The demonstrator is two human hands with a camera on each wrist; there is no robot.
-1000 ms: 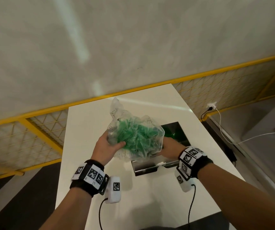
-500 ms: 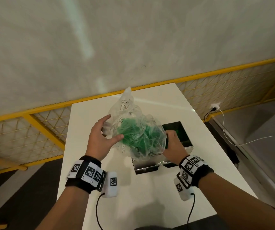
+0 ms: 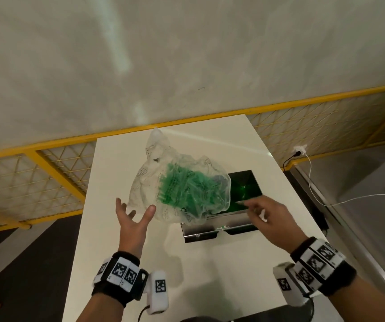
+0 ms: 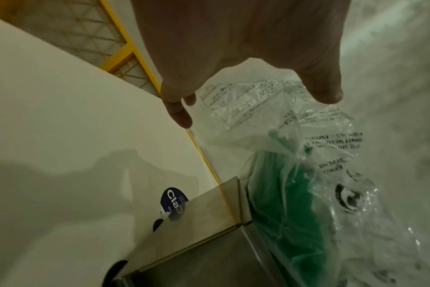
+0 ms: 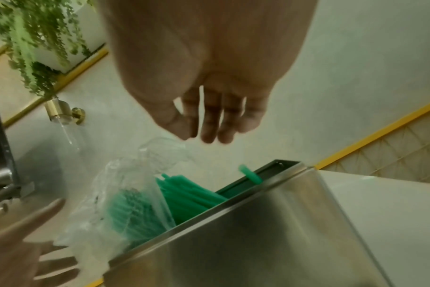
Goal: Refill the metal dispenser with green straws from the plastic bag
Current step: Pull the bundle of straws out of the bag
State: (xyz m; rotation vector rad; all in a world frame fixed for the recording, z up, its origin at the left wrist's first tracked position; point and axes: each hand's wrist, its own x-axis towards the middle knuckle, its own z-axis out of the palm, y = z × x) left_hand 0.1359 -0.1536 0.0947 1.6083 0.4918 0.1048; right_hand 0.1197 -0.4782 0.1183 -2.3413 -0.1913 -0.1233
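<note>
Both of your hands are off the plastic bag (image 3: 163, 182), which sags over the near left corner of the metal dispenser (image 3: 217, 228) on the white table (image 3: 117, 252). You can see the bag is clear, crinkled film with dark print on it, and a dense bundle of green straws (image 3: 191, 191) fills its lower right part; in your right wrist view the straws (image 5: 184, 194) spill from the bag mouth into the dispenser's open top, and one loose straw end (image 5: 249, 175) pokes up over the far rim. Your dispenser is a brushed steel box (image 5: 258, 233) whose inside glows green in the head view. Your left hand (image 3: 132, 219) is spread wide, palm up, fingers straight and apart, with the thumb tip at the bag's lower edge; whether it touches the film you cannot tell. Your right hand (image 3: 269, 218) hovers over the dispenser's near right edge with fingers loosely extended and close together, gripping nothing; from its wrist camera the fingertips (image 5: 210, 136) hang above the bag and clear of it. Motion blur softens your right hand in the head view, the bag hides the dispenser's left half there, and the print on the film (image 4: 331, 143) is too smeared to read
</note>
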